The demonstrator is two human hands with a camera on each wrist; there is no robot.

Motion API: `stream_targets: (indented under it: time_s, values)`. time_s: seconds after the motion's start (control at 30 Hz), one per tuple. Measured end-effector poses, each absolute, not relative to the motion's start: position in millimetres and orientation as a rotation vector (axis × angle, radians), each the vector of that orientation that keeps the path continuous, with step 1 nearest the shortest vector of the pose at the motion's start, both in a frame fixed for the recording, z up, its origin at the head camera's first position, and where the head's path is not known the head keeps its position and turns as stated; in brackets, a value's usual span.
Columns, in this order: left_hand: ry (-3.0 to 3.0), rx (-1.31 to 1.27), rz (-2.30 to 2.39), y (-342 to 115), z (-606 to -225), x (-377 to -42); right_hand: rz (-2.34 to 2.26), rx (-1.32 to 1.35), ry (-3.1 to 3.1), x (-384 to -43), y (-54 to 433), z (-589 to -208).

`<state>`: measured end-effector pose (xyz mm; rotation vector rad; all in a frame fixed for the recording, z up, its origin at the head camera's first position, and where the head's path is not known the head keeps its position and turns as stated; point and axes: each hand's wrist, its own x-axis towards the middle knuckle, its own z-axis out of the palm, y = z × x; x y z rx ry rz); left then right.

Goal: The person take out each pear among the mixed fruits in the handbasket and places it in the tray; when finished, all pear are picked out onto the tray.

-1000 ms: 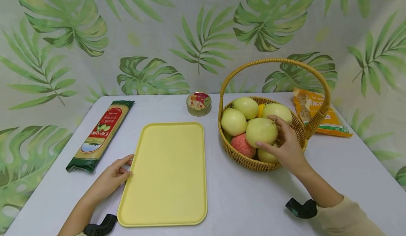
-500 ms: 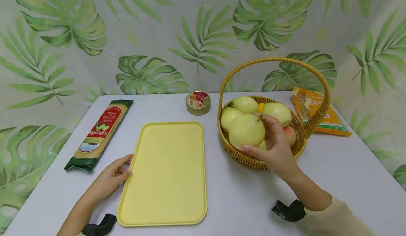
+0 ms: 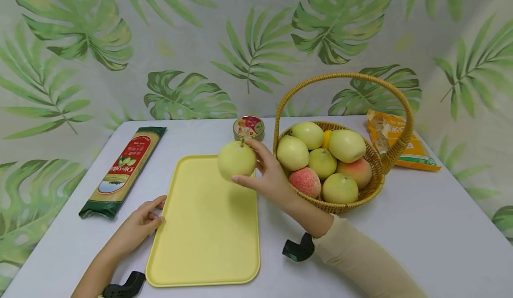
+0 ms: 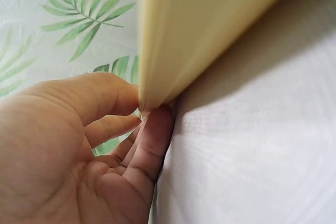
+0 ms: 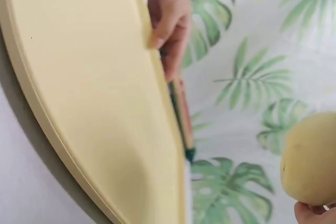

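Observation:
My right hand (image 3: 272,180) holds a pale green pear (image 3: 235,161) by its side, stem up, above the top right part of the yellow tray (image 3: 204,244). The pear's shadow falls on the tray. In the right wrist view the pear (image 5: 312,158) shows at the right edge, fingertips beneath it. At the tray's left edge, my left hand (image 3: 138,224) pinches the rim; the left wrist view shows thumb and fingers (image 4: 155,129) on either side of it. A wicker basket (image 3: 336,208) stands to the right, holding several pears and reddish peaches.
A tall arched handle (image 3: 340,75) rises over the basket. A spaghetti packet (image 3: 124,173) lies left of the tray, and a round tin (image 3: 248,128) sits behind it, partly covered by the pear. An orange bag (image 3: 417,153) lies behind the basket at right.
My right hand has lifted the pear out of the basket and carried it left over the tray, uncovering fruit beneath. The left hand stays at the tray's edge.

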<state>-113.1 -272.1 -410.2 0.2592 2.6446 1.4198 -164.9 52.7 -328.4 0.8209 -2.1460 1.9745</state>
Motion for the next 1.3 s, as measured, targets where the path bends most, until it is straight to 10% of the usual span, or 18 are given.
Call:
stream_targets:
  time_s: [1.3]
  values:
    - [2.658, 0.321, 1.389, -274, -415, -112, 1.726, 0.456, -2.664, -230, -32, -402]
